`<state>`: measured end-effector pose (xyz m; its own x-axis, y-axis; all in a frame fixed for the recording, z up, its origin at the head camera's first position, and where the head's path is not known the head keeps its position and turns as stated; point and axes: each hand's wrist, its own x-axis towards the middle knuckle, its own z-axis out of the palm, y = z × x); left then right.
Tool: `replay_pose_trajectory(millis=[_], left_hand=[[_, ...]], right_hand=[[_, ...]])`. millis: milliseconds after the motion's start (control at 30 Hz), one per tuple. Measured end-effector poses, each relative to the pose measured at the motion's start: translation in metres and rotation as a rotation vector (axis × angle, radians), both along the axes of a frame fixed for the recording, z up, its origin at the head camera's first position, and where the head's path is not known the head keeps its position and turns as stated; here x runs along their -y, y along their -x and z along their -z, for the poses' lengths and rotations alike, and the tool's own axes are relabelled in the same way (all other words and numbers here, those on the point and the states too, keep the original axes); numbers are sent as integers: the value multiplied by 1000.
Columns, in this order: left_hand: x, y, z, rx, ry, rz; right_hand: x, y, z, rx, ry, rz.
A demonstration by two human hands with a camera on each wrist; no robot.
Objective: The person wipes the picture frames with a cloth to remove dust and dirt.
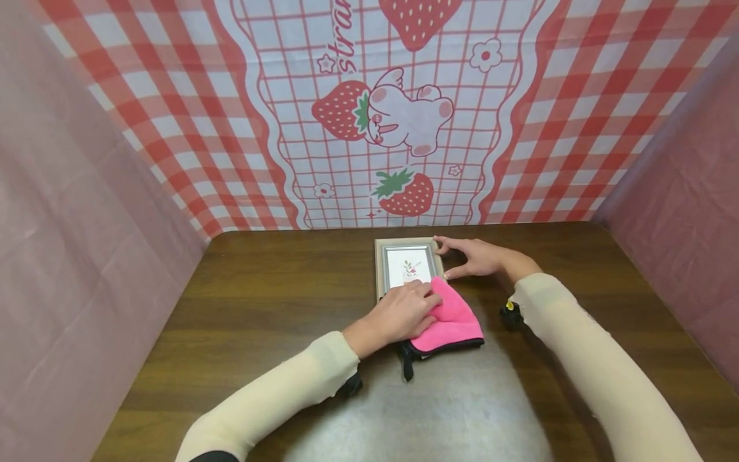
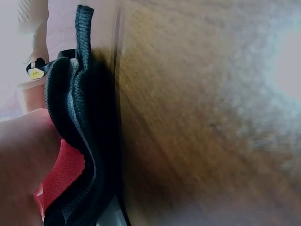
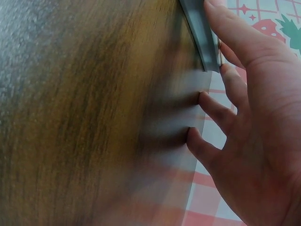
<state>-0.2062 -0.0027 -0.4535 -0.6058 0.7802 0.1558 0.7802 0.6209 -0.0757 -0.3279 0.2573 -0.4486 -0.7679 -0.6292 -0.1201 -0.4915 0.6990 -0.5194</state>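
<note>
A picture frame [image 1: 407, 256] with a silver inner border, beige outer edge and a small floral print lies on the wooden table, its lower part covered. Over that part spreads a pink cloth [image 1: 453, 317] with a black hem and a black loop. My left hand [image 1: 403, 311] grips the cloth with bent fingers and presses it on the frame; in the left wrist view the hem [image 2: 80, 117] hangs beside the hand. At the frame's right side, my right hand [image 1: 476, 255] holds its edge between thumb and fingers. The right wrist view shows the frame's grey side [image 3: 201, 35] against the thumb.
The brown wooden table [image 1: 260, 308] reaches a checked strawberry-print cloth backdrop [image 1: 369, 115] behind the frame. Pink fabric walls [image 1: 86, 212] stand at left and right. Light reflects off the table's front.
</note>
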Motion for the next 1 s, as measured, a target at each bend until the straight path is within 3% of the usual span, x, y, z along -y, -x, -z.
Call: replay_pose_trajectory(millis=[167, 267, 400, 500, 700, 1000], left_hand=[[3, -1, 0, -13, -7, 17], [6, 4, 10, -41, -28, 42], [14, 2, 11, -55, -40, 44], [23, -6, 1, -45, -37, 18], [42, -9, 2, -73, -61, 5], [75, -14, -1, -91, -96, 37]], right_hand=[[0, 1, -1, -1, -16, 0], [-1, 1, 0, 7, -20, 2], [-2, 1, 0, 9, -15, 2], [-2, 0, 0, 7, -4, -6], [-3, -1, 0, 7, 3, 3], [0, -2, -3, 11, -10, 5]])
